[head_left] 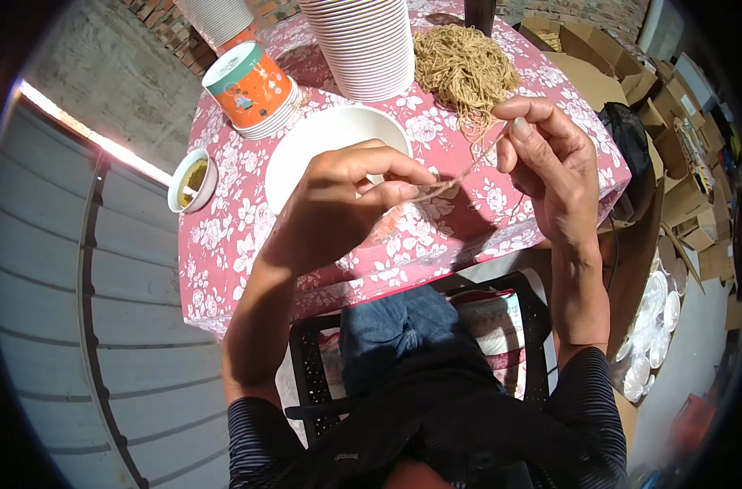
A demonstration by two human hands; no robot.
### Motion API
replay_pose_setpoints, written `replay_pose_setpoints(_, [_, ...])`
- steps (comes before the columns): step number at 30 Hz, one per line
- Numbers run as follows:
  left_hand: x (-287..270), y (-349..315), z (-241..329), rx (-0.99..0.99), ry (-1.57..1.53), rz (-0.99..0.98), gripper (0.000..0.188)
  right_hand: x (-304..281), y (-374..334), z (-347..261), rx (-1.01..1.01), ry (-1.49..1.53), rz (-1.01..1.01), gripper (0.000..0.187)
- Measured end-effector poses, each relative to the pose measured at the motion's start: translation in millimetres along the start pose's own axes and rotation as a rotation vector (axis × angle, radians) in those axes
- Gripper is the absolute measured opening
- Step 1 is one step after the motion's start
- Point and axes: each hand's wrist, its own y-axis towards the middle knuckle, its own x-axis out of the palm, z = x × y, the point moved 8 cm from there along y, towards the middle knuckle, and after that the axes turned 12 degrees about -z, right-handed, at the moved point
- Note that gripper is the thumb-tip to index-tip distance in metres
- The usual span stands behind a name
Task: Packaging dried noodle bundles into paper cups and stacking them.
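Over the near part of a round table, my left hand point(348, 181) pinches one end of a thin brown string point(462, 176) between thumb and fingertips. The string slants up to my right hand point(552, 155), whose thumb and curled fingers close on its other part. A loose tail of it dangles below the right hand. Just beyond the right hand lies a big tangled heap of tan string point(466, 69), with strands trailing toward me. Behind the left hand, partly covered by it, is a wide white bowl point(293, 159).
A pink floral tablecloth point(216, 277) covers the table. At the back stand a tall stack of white tubs point(363, 49) and an upturned orange-and-green tub point(253, 90). A small bowl point(193, 181) with yellowish-green contents sits at the left edge. Cardboard boxes point(689, 187) crowd the right.
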Motion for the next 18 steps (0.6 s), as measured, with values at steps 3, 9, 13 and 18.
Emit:
replay_pose_setpoints(3, [3.9,2.6,3.6,-0.003,-0.126,0.031,0.021,-3.6,-0.9,-2.1,0.018,0.026,0.023,0.025])
replay_pose_setpoints(9, [9.4,7.0,14.5,-0.045,0.003,0.0,0.035,-0.2,4.3,-7.6,-0.028,0.055,0.021,0.024])
replay_pose_setpoints(13, [13.8,11.3,33.1,0.143,0.195,0.151,0.03,2.6,4.4,-10.4,-0.022,0.052,0.019,0.024])
replay_pose_setpoints(18, [6.4,7.2,40.4,0.305,0.266,0.281,0.015,0.0,4.0,-7.3,-0.016,0.051,0.023,0.024])
